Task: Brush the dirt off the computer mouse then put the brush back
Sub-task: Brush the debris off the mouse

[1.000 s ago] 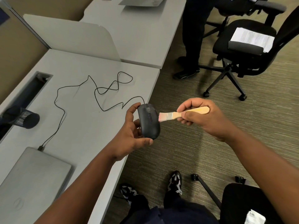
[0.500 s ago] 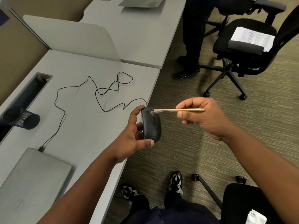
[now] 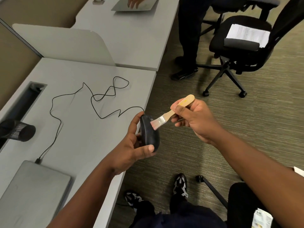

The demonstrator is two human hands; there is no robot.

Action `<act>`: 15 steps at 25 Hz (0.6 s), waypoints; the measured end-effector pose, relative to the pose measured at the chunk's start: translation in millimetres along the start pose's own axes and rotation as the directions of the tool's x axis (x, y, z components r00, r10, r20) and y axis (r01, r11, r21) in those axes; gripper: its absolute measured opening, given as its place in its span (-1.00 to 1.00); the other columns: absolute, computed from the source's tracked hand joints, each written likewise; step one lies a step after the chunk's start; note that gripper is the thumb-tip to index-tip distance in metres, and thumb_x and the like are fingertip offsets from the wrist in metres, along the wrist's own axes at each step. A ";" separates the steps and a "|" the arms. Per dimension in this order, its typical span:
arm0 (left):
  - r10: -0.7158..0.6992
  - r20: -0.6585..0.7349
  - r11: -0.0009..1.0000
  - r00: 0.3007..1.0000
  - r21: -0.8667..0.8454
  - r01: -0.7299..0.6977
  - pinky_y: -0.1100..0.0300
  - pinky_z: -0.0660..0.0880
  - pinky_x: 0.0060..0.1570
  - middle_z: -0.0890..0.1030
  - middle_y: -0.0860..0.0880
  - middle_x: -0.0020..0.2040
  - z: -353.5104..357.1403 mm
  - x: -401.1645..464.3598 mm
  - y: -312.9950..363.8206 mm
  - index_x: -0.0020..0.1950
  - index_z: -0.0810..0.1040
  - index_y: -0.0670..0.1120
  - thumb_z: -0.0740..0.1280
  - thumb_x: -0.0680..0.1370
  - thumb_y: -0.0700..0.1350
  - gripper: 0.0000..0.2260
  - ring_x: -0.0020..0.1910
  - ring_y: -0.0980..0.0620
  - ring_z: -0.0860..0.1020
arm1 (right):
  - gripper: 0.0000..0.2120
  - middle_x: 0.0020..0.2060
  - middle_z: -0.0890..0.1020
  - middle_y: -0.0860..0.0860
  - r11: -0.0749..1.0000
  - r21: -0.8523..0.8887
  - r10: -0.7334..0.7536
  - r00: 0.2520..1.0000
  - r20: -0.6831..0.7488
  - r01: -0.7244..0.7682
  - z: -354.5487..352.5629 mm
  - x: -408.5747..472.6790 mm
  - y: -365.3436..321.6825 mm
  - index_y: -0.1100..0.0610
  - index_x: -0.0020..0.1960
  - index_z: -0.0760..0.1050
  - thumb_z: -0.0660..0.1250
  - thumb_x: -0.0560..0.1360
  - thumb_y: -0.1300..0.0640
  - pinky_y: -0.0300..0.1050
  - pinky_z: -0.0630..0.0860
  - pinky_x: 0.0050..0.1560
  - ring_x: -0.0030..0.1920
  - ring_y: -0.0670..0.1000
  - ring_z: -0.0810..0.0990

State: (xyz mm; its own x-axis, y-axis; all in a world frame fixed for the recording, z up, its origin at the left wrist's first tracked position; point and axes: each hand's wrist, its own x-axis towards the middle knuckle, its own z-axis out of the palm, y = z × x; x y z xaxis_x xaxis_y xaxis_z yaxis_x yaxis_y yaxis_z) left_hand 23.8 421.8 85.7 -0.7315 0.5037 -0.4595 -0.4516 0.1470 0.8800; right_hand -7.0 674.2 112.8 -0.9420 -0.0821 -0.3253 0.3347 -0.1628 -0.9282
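Note:
My left hand (image 3: 130, 145) grips a black wired computer mouse (image 3: 148, 134), tilted on its side just past the right edge of the grey desk (image 3: 85, 129). Its thin black cable (image 3: 92, 102) loops across the desk to a closed grey laptop (image 3: 32, 191). My right hand (image 3: 194, 119) holds a small brush (image 3: 171, 115) by its pale wooden handle. The brush has a metal ferrule, and its light bristles touch the upper side of the mouse.
A black mesh cup (image 3: 18, 130) lies on its side at the desk's left by a cable slot (image 3: 24, 99). A black office chair (image 3: 238, 46) with papers stands on the carpet at right. Another person (image 3: 190, 38) stands by the far desk. My feet and a second chair (image 3: 243, 204) are below.
The brush has swung from flat and edge-on to angled, handle up and to the right, and its bristles have moved lower on the mouse. The mouse has tilted more onto its side.

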 end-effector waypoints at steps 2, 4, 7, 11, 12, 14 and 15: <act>-0.009 0.033 0.994 0.999 -0.105 0.012 -0.22 0.56 0.28 0.37 -0.16 0.51 0.1 0.9 -1.8 0.51 0.11 0.53 0.50 0.50 -0.15 -0.13 0.38 -0.34 0.52 | -0.94 -0.19 0.67 0.19 1.000 0.000 0.005 1.000 -0.018 -0.005 1.4 1.0 -0.4 0.22 0.03 0.59 0.36 0.62 0.23 -0.12 0.60 -0.25 -0.26 0.02 0.64; -0.028 0.038 0.962 0.999 -0.271 0.037 -0.16 0.60 0.20 0.38 -0.15 0.51 2.7 2.7 -1.1 0.51 0.23 0.49 0.46 0.52 -0.12 -0.25 0.38 -0.35 0.52 | -0.93 -0.21 0.67 0.16 1.000 -0.001 0.004 0.999 -0.033 -0.004 1.2 1.3 0.9 0.23 0.04 0.59 0.36 0.62 0.22 -0.12 0.61 -0.25 -0.26 0.03 0.64; -0.066 -0.037 0.916 0.997 -0.399 0.046 -0.11 0.66 0.05 0.51 -0.07 0.42 7.4 5.9 1.3 0.48 0.36 0.42 0.32 0.58 -0.14 -0.41 0.29 -0.29 0.60 | -0.93 -0.19 0.67 0.17 1.000 0.002 0.007 0.999 -0.041 -0.007 1.0 0.8 2.4 0.21 0.05 0.59 0.36 0.62 0.22 -0.11 0.61 -0.25 -0.25 0.03 0.64; -0.049 -0.092 0.887 0.995 -0.462 0.001 -0.19 0.65 0.06 0.68 -0.07 0.27 7.0 9.9 -3.3 0.51 0.28 0.44 0.31 0.57 -0.21 -0.31 0.30 -0.32 0.60 | -0.95 -0.26 0.68 0.09 0.999 -0.010 -0.047 0.993 -0.106 0.046 -0.2 -0.6 3.7 0.14 0.02 0.59 0.36 0.64 0.19 -0.17 0.59 -0.30 -0.28 -0.01 0.63; -0.047 -0.105 0.883 0.993 -0.469 -0.008 -0.20 0.66 0.06 0.70 -0.08 0.23 6.4 10.2 -4.5 0.53 0.24 0.44 0.32 0.56 -0.22 -0.28 0.29 -0.32 0.60 | -0.94 -0.28 0.68 0.08 0.998 -0.012 -0.063 0.990 -0.129 0.062 -0.9 -0.9 3.9 0.14 0.01 0.59 0.35 0.64 0.19 -0.17 0.58 -0.31 -0.30 -0.01 0.62; -0.057 -0.130 0.878 0.990 -0.479 -0.012 -0.16 0.68 0.02 0.72 -0.09 0.18 5.6 10.5 -6.5 0.55 0.22 0.39 0.33 0.54 -0.25 -0.26 0.24 -0.29 0.64 | -0.93 -0.33 0.66 0.05 0.996 -0.039 -0.080 0.987 -0.141 0.075 -1.0 -1.9 3.3 0.14 0.00 0.58 0.34 0.65 0.18 -0.17 0.55 -0.33 -0.34 -0.03 0.60; -0.062 -0.132 0.870 0.989 -0.492 -0.011 -0.13 0.69 -0.01 0.72 -0.10 0.17 5.2 9.9 -7.1 0.55 0.23 0.36 0.33 0.53 -0.25 -0.27 0.21 -0.27 0.66 | -0.93 -0.35 0.65 0.04 0.995 -0.067 -0.084 0.989 -0.124 0.076 -0.1 -2.4 2.6 0.14 -0.01 0.58 0.34 0.64 0.18 -0.18 0.53 -0.35 -0.36 -0.04 0.59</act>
State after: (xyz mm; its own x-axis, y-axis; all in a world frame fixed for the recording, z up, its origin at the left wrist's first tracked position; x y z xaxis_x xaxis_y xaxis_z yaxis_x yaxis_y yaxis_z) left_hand 22.4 430.2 75.5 -0.7629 0.3770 -0.5252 -0.6367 -0.2967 0.7118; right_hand -3.9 674.0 111.2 -0.9624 0.0546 -0.2662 0.2598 -0.1018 -0.9603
